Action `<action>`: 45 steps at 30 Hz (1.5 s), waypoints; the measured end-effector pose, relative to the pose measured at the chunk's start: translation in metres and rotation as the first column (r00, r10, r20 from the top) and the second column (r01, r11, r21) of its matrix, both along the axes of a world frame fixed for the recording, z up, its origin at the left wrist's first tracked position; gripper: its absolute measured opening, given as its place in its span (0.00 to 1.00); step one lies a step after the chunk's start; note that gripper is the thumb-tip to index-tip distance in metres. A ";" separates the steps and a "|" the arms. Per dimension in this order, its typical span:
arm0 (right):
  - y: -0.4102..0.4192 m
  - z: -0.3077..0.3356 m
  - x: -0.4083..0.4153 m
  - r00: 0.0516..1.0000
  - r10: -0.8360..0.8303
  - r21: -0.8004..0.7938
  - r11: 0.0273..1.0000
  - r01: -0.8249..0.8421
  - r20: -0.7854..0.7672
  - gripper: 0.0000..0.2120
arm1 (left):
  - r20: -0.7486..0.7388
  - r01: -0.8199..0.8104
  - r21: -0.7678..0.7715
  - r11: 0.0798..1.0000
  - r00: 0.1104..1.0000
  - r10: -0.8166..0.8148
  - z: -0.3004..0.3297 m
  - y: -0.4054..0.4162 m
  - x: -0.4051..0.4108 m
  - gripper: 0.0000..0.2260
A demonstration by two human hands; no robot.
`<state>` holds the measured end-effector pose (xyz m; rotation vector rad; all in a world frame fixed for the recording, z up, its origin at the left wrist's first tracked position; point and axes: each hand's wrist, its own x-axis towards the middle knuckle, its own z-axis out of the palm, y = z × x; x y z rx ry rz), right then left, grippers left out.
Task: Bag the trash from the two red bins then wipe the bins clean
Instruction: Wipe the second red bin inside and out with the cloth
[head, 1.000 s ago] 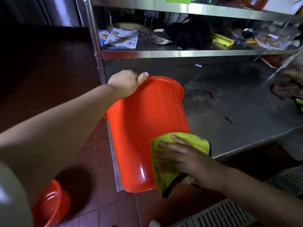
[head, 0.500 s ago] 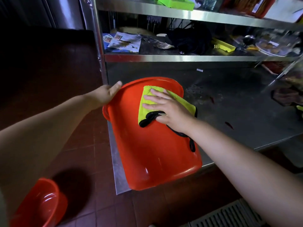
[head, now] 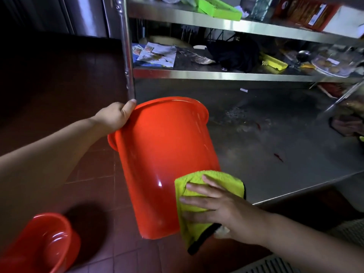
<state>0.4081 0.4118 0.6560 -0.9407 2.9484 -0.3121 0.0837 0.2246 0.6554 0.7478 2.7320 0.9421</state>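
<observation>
Left hand point(head: 115, 117) grips the red bin point(head: 163, 154) (tilted); flat-fingered right hand point(head: 214, 205) presses cloth point(head: 212, 180) on it.

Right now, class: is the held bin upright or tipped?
Tipped: the bin lies on its side, rim away, base near the cloth.

Second red bin point(head: 39, 243) cut off by lower left corner; yellow cloth point(head: 208, 182) partly hidden under right hand point(head: 216, 209); shelf point(head: 236, 74) clutter at right blurred.
</observation>
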 end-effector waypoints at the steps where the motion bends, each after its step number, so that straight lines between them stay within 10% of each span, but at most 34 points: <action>1: -0.002 0.001 -0.010 1.000 0.009 -0.019 1.000 -0.009 0.010 0.23 | -0.031 -0.035 -0.029 0.999 0.999 0.034 0.002 -0.002 -0.003 0.28; 13: 0.008 0.039 -0.202 0.966 -0.250 -0.133 0.961 0.240 -0.063 0.23 | -0.307 0.037 -0.129 0.991 0.949 -0.075 0.018 0.042 -0.012 0.24; 30: -0.006 0.000 -0.031 0.999 -0.040 0.005 0.999 0.040 0.028 0.21 | -0.260 0.162 -0.272 0.948 0.937 -0.234 0.022 0.047 -0.016 0.34; 45: -0.001 0.031 -0.175 0.974 -0.211 -0.056 0.977 0.207 -0.078 0.20 | -0.292 0.162 -0.191 0.968 0.932 -0.214 0.030 0.047 -0.006 0.26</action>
